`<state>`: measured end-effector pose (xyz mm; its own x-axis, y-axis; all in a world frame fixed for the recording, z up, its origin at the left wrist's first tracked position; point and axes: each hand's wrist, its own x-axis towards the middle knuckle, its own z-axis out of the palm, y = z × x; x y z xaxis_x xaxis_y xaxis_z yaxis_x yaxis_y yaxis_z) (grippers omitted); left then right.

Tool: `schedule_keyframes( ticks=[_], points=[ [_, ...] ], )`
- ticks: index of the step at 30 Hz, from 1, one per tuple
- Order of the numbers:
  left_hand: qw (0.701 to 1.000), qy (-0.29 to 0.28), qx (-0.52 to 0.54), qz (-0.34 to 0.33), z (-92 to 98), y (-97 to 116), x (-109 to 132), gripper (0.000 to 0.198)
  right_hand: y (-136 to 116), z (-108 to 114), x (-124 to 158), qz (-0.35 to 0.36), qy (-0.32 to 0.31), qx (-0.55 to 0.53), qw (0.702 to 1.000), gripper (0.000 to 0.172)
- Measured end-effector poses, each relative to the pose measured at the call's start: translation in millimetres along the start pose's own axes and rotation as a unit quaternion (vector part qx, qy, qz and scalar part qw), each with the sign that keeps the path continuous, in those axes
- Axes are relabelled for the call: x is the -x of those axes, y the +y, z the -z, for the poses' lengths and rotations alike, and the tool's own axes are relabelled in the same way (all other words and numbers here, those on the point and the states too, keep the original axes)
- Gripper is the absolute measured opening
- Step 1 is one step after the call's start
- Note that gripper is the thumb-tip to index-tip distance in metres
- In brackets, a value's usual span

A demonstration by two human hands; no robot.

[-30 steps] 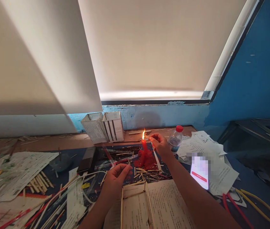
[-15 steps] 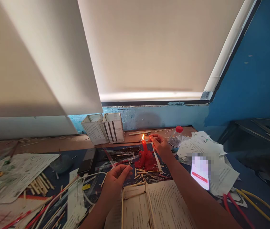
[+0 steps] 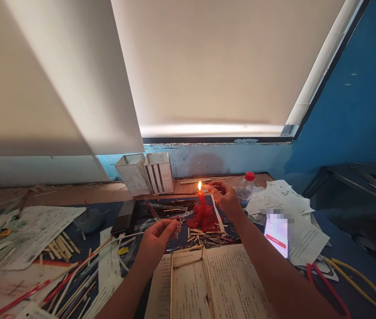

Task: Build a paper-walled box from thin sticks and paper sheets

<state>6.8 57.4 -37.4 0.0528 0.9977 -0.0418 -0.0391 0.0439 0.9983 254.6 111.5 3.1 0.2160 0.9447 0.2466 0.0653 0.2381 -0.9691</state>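
Note:
A red candle [image 3: 201, 199] burns upright in a mound of melted red wax [image 3: 204, 218]. My right hand [image 3: 224, 197] is just right of the flame, its fingers pinched on something too small to make out. My left hand [image 3: 158, 239], lower and to the left, has thumb and index finger closed on a small thin piece that I cannot identify. Below and between the hands lies a frame of thin sticks [image 3: 172, 283] on printed paper [image 3: 234, 279]. Short pale sticks [image 3: 204, 232] are scattered in front of the wax.
Two paper-covered boxes [image 3: 159, 173] stand behind. A red-capped bottle [image 3: 244, 191], a lit phone [image 3: 276, 232] and papers [image 3: 303, 228] are at the right. Stick bundles [image 3: 62, 246], a black device [image 3: 124, 218] and cables [image 3: 103, 246] lie left.
My left hand has shifted slightly left and up in the view. The candle flame looks taller, and my right hand remains beside it. The whole view has shifted slightly.

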Motion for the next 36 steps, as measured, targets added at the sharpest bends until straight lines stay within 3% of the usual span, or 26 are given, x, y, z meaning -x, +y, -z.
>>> schedule_keyframes(
  ticks=[7, 12, 17, 23, 30, 36],
  points=[
    [0.996, -0.071, -0.044, 0.029, 11.9, 14.8, 23.0, 0.051, -17.8, 26.2, 29.9, -0.026, -0.04, -0.009, 0.999, 0.04],
    [0.988, -0.129, -0.077, 0.021, 37.7, 8.5, 76.4, 0.061, -18.8, 42.9, 68.4, -0.055, -0.077, 0.008, 0.995, 0.037],
    [0.964, -0.23, -0.125, -0.034, 60.7, 0.9, 133.5, 0.104, -27.4, 37.4, 108.2, -0.085, -0.131, 0.011, 0.988, 0.027],
    [0.969, -0.181, -0.17, 0.004, 55.7, -4.0, 181.2, 0.141, -54.5, 25.1, 153.3, -0.081, -0.244, 0.076, 0.963, 0.021],
    [0.956, -0.205, -0.211, -0.015, 42.5, -16.9, 185.6, 0.145, -77.7, 21.1, 181.1, -0.019, -0.358, 0.155, 0.92, 0.015],
    [0.94, -0.214, -0.261, -0.039, 39.6, -14.6, 176.3, 0.136, -87.8, 15.1, 188.4, -0.002, -0.409, 0.167, 0.897, 0.01]
  ],
)
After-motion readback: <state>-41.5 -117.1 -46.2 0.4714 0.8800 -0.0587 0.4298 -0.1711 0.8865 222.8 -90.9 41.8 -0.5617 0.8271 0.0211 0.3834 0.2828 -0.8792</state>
